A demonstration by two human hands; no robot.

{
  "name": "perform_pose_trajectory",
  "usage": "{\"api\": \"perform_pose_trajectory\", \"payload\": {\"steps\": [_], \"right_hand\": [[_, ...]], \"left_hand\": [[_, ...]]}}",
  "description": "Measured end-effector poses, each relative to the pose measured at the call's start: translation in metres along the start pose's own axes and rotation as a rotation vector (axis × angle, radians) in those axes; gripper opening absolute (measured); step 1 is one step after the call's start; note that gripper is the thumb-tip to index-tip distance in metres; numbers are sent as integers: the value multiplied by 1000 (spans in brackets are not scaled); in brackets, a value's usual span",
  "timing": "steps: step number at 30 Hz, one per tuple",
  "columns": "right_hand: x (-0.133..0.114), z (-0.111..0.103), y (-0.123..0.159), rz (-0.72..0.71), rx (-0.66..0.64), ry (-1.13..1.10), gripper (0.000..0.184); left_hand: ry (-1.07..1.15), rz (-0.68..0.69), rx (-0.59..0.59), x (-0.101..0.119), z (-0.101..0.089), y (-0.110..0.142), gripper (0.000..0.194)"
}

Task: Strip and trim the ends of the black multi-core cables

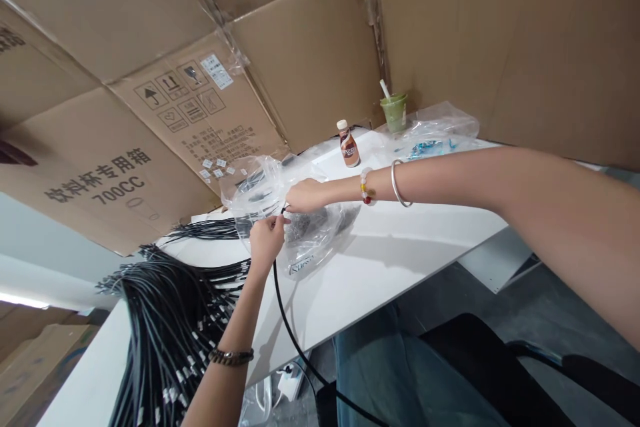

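Note:
My left hand point(267, 239) is closed in a pinch on a black cable point(279, 303), which hangs from it past the table's front edge toward my lap. Just above and to its right, my right hand point(306, 195) is closed too, close to the left fingertips; whatever it pinches is hidden. Both hands are over a clear plastic bag point(320, 240) with small dark grey contents. To the left, a big bundle of black cables point(170, 307) with white tags drapes over the table, and more black cables point(213, 229) lie behind it.
On the white table point(400, 233) stand a brown bottle point(349, 147) and a green cup point(395, 113) with a straw. A plastic bag with blue bits point(431, 147) lies beside them. Cardboard boxes point(310, 53) wall the back. Below are a power strip point(291, 381) and a black chair point(490, 360).

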State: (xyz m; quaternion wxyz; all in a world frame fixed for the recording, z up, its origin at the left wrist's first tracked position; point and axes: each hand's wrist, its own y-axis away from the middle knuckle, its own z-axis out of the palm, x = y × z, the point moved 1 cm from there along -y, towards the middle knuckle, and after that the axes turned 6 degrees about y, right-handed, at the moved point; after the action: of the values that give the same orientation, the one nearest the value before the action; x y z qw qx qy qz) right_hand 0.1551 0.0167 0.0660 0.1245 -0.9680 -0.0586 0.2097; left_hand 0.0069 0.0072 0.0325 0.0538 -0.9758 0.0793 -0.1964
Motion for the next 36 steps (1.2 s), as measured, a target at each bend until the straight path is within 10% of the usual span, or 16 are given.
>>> {"api": "perform_pose_trajectory", "payload": {"steps": [8, 36], "right_hand": [[5, 10, -11, -235, -327, 337, 29], [37, 27, 34, -182, 129, 162, 41]], "left_hand": [[15, -39, 32, 3, -6, 0, 27], [190, 7, 255, 0, -13, 9, 31]]}}
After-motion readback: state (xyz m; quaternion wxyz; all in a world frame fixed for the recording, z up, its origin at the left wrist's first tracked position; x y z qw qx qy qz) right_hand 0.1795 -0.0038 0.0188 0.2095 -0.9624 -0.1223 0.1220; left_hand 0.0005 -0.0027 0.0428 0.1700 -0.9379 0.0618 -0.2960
